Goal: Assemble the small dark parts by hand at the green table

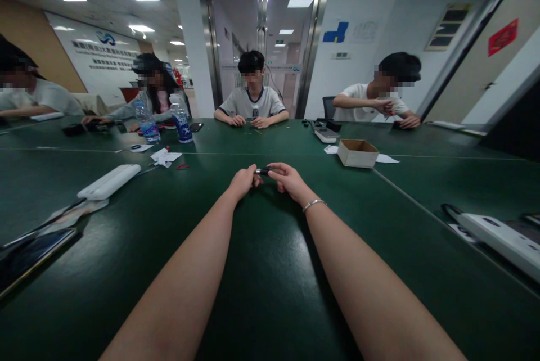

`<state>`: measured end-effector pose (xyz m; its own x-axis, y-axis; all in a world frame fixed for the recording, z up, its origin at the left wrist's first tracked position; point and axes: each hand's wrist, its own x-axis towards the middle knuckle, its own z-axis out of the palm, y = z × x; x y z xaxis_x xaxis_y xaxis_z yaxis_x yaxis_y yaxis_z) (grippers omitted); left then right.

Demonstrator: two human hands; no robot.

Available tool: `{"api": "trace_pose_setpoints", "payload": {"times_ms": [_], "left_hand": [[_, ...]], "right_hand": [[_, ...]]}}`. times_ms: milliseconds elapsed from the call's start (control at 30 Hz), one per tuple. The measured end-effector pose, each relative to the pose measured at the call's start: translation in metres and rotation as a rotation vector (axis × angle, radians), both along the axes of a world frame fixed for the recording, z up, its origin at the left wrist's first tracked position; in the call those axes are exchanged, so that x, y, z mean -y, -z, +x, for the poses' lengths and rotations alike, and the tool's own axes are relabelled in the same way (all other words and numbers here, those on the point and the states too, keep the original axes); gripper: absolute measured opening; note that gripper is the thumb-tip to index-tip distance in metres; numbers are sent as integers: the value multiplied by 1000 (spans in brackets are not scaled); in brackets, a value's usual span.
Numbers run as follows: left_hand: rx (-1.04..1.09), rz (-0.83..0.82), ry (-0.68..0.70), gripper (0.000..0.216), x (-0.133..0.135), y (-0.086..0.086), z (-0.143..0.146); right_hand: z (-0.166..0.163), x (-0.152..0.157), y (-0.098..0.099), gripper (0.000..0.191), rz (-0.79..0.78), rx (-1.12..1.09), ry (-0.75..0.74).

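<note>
Near seam (228,153), rod (264,171) between left hand (243,183) and right hand (291,180), box (358,159) apart

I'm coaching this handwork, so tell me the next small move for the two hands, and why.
Perhaps turn the slim dark object slightly with the right hand while the left hand steadies it: both hold it, one at each end, so mostly its middle shows.
</note>
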<state>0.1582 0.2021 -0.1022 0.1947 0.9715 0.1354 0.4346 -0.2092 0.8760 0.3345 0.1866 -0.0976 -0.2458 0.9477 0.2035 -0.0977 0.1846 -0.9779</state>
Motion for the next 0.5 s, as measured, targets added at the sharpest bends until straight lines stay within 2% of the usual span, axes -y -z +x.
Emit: {"api": "trace_pose_setpoints", "payload": {"times_ms": [233,500], "left_hand": [[11,-41,12,62,2,-2,1],[1,-58,69,65,-1,0,-1]], "right_hand": [[3,-1,2,41,34,14,-29],[3,2,0,40,31,9,-26]]}}
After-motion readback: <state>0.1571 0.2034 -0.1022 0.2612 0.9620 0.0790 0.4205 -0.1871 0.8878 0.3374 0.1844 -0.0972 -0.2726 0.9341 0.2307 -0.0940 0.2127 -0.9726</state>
